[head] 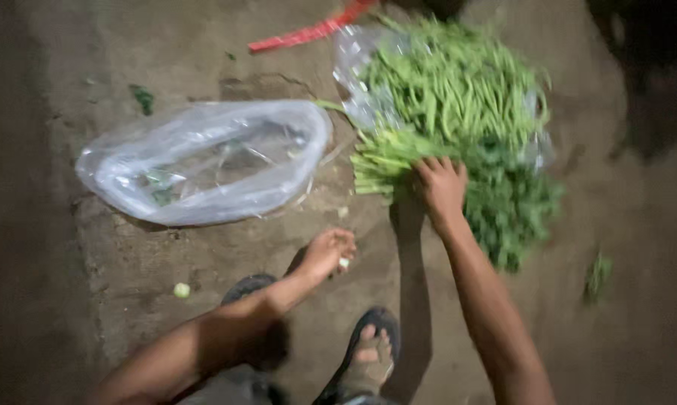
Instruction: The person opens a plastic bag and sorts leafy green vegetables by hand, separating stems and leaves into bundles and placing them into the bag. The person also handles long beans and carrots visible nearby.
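A dim bare dirt floor strewn with leafy greens, likely a yard.

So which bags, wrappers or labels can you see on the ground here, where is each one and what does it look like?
Clear plastic bag: lies left on the dirt ground, crumpled, open, nearly empty, a few green scraps inside.
Clear plastic sheet: under the pile of green stalks, top centre, wrinkled and shiny.
Red strip: top centre, long, thin and flat; kind unclear.
No labels, signs or screens.

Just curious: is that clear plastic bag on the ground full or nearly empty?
Nearly empty. The clear plastic bag lies flat, holding only a few green scraps; the greens are piled beside it.
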Demonstrator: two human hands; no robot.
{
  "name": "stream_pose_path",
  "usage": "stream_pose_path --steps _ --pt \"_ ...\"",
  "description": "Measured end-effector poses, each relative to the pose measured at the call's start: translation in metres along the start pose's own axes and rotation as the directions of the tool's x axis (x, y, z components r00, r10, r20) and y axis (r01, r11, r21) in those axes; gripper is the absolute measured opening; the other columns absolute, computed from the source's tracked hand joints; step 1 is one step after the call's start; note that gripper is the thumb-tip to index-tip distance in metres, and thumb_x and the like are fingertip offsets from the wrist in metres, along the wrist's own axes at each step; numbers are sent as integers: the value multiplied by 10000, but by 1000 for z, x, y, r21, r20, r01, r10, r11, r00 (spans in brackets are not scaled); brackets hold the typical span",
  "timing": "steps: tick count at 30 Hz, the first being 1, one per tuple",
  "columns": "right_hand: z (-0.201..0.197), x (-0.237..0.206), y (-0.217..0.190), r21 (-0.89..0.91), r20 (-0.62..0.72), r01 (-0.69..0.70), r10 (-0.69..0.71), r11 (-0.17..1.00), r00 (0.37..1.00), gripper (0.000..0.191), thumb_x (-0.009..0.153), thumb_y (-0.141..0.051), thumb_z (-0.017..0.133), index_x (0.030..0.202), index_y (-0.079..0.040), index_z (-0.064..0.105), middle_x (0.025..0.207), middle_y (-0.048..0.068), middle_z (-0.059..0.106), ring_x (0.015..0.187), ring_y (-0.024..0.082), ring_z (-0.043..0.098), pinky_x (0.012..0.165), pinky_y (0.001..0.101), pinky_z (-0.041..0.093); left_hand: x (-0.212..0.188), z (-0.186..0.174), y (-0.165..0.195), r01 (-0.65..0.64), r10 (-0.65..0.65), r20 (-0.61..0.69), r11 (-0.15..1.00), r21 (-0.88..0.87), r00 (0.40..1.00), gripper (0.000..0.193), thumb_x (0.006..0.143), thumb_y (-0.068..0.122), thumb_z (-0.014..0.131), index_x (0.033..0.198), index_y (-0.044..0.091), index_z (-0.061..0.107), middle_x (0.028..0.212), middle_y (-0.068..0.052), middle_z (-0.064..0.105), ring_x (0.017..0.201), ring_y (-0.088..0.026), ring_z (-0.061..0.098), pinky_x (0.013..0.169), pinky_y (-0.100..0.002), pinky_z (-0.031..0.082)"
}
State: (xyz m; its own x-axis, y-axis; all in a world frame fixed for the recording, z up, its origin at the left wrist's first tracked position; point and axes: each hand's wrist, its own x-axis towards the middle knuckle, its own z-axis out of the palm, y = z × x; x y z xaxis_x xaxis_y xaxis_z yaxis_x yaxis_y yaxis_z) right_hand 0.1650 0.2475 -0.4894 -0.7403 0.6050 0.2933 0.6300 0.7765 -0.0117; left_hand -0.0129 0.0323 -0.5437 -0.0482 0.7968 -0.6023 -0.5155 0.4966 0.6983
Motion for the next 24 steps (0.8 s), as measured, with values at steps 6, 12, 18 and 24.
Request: stream_pose_path --steps 6,12,18,24 --pt "-107 -1 -52 245 -291 43 32 969 956 186 1052 -118 677 1225 -57 645 1072 136 678 995 300 647 835 428 492 -32 -15 55 -431 405 236 900 70 884 695 896 329 764 1487 125 462 1415 -92 580 1231 -241 608 985 -422 547" --pt "-179 45 -31 477 -502 62 214 877 838 184 1251 -183 453 1255 -8 510 785 62 560 556 116 506 548 265 428 -5 45 109 -781 569 552 316 539 610 1088 759 483 868 1597 188 240 1673 -161 260 1555 -370 195 1228 -602 226" --pt "-310 86 56 608 -439 -53 391 792 809 290 1226 -252 448 1365 -16 541 890 44 562 546 167 427 489 304 390 102 107 99 -703 144 824 -455 547 548 1164 757 558 795 1641 320 75 1728 -65 79 1566 -333 -2 1160 -756 41" --pt "-364 105 49 371 -344 -369 496 852 797 273 1145 -223 490 1340 -46 560 982 102 598 618 258 507 520 393 419 155 142 48 -632 57 757 -513 581 651 922 843 615 694 1600 284 285 1693 7 159 1586 -315 8 1229 -726 -24"
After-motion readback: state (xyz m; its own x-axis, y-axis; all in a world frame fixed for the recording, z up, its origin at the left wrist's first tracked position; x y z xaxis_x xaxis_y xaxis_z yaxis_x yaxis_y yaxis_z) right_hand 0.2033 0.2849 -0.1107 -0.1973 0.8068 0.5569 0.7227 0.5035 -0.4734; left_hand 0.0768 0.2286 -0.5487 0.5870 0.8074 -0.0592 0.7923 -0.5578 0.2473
